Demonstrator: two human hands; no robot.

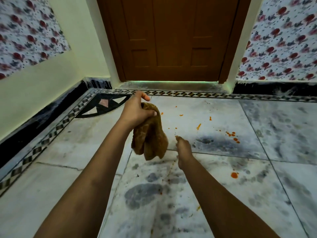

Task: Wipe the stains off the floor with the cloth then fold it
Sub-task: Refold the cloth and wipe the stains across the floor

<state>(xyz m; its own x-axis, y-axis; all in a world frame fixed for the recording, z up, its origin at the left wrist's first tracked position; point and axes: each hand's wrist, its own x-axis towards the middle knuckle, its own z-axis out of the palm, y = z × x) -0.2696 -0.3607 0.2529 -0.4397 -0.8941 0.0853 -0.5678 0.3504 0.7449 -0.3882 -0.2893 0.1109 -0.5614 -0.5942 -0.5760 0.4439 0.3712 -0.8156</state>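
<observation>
One brown cloth (149, 134) hangs bunched in the left hand (137, 110); the right hand (183, 148) grips nothing, fingers loosely curled; several orange stains (232, 136) dot the marble floor (257, 121).

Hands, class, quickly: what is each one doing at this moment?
Left hand: closed, gripping the brown cloth.
Right hand: loosely curled, holding nothing visible.

left hand (137, 109): raised, fingers clenched, gripping | right hand (183, 148): lower, loosely curled, holding nothing
</observation>
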